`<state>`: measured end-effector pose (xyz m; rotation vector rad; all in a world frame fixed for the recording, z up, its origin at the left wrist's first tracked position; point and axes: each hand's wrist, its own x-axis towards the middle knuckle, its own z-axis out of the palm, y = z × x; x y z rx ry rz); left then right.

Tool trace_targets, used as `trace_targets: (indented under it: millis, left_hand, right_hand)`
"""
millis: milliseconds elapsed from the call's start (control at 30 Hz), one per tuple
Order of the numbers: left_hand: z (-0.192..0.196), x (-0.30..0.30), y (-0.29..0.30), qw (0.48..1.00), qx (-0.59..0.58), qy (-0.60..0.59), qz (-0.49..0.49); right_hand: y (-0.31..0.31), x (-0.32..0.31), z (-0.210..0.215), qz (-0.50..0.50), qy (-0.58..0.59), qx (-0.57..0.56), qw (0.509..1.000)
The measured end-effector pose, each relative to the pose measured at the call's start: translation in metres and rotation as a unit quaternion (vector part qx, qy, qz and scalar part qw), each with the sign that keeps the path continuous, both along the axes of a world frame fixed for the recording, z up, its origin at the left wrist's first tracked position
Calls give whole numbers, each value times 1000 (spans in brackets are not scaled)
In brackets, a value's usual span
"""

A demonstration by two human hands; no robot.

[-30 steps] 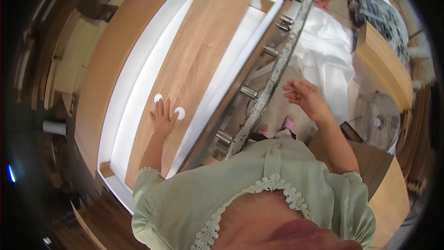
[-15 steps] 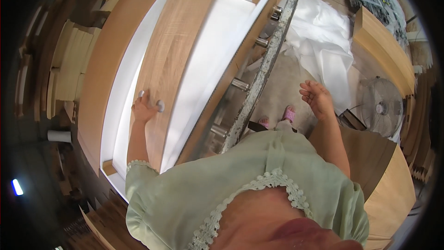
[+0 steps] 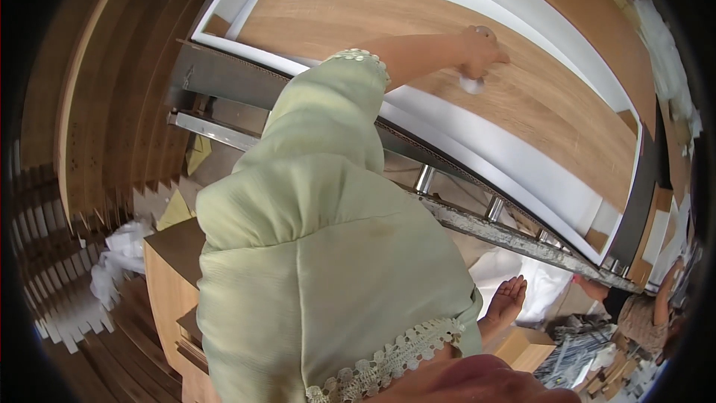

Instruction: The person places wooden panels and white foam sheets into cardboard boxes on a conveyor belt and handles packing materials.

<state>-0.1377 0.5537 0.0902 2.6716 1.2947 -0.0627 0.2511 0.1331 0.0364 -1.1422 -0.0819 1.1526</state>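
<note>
A long wood-grain panel (image 3: 328,15) lies flat in a shallow carton lined with white foam (image 3: 447,108). Two small round pale spots mark the panel; I cannot tell if they are holes or discs. One pale spot (image 3: 471,85) sits at the near side of my left hand (image 3: 481,52), the other at its far side. That hand rests on the panel, fingers apart and slightly bent, somewhat blurred. Low in the picture, away from the carton, my right hand (image 3: 507,300) hangs palm up with loosely curved fingers and nothing in it.
The carton lies over a metal roller conveyor (image 3: 492,231). Brown cardboard blocks (image 3: 218,26) fill its corners. Stacked brown boards (image 3: 112,119) stand at the left. White foam sheeting (image 3: 548,283) lies beyond the conveyor, and another person (image 3: 641,321) is at the lower right.
The view has swung round, so the carton now runs across the picture. My left hand stays by the two round spots. My right hand shows lower, its palm turned up.
</note>
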Motion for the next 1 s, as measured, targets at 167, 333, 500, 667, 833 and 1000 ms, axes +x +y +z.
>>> trace_targets:
  millis: [167,333,500,667,833,1000]
  left_hand:
    - [36,-6,-6,1000,0,-21,1]
    - [23,-10,38,998,-44,12,48]
    - [-36,-19,40,998,-14,-44,-32]
    - [-16,-22,34,997,-30,55,41]
    - [-10,41,52,989,-31,127,-65]
    - [-63,9,112,991,-83,45,-96]
  right_hand:
    - [49,-13,14,54,-7,10,998]
    - [80,-43,20,75,1,-6,997]
    - [27,-23,32,-54,-56,-41,996]
    - [10,-39,51,-128,-79,-103,983]
    - [-54,-53,43,-243,-66,-145,957]
    - [-76,-72,73,-262,-75,-135,953]
